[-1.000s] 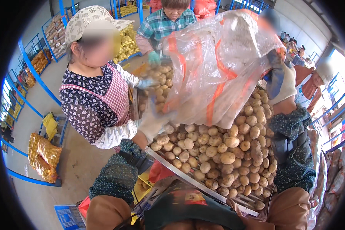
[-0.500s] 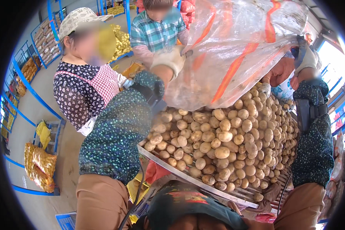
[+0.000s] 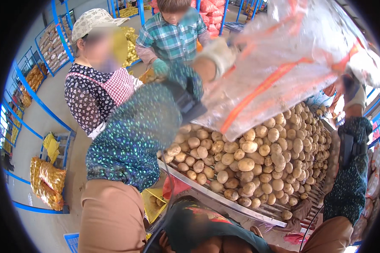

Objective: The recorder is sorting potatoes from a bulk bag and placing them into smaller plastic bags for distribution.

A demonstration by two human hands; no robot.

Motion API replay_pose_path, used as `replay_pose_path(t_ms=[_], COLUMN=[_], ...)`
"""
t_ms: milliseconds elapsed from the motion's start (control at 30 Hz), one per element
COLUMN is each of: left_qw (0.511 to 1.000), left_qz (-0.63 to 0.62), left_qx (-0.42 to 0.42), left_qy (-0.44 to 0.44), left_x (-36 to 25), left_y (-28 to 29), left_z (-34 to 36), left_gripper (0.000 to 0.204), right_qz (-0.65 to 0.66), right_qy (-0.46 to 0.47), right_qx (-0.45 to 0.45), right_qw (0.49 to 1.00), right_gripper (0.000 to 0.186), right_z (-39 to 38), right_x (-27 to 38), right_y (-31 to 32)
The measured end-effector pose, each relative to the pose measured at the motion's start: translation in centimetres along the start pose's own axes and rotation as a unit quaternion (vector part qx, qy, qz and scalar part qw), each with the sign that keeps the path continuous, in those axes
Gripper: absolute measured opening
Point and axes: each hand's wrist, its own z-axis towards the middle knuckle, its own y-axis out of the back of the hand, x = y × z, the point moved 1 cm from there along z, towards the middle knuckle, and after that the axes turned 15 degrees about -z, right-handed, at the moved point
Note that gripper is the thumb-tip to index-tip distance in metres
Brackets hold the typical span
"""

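Observation:
Both my gloved hands hold up a large clear plastic sack (image 3: 283,63) with orange straps. My left hand (image 3: 213,57) grips its left edge, the arm in a dark dotted sleeve raised high. At the sack's right side, my right hand (image 3: 359,90) grips it too. Under the sack lies a heap of potatoes (image 3: 257,160) on a slatted metal sorting table (image 3: 223,200).
Two people stand across the table: one in a sun hat and checked apron (image 3: 101,84), one in a plaid shirt (image 3: 171,36) with a teal glove. Yellow mesh bags of produce (image 3: 46,181) sit in blue metal racks (image 3: 38,101) at left. Someone crouches below (image 3: 207,227).
My arms have lifted the sack from lying low over the heap to high above it. My left hand rose from the table's left edge to the top of the view.

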Motion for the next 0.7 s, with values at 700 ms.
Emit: replay_pose_path(t_ms=[700], left_qw=[0.644], left_qz=[-0.594], left_qx=[-0.096], left_qy=[0.472], left_x=[0.5], left_y=[-15.6], left_z=[-29.3], left_gripper=[0.036], right_qz=[0.472], right_qy=[-0.513], right_qx=[0.318], right_qw=[0.642], right_gripper=[0.034], right_z=[-46.4], right_x=[-6.4], right_y=[12.9])
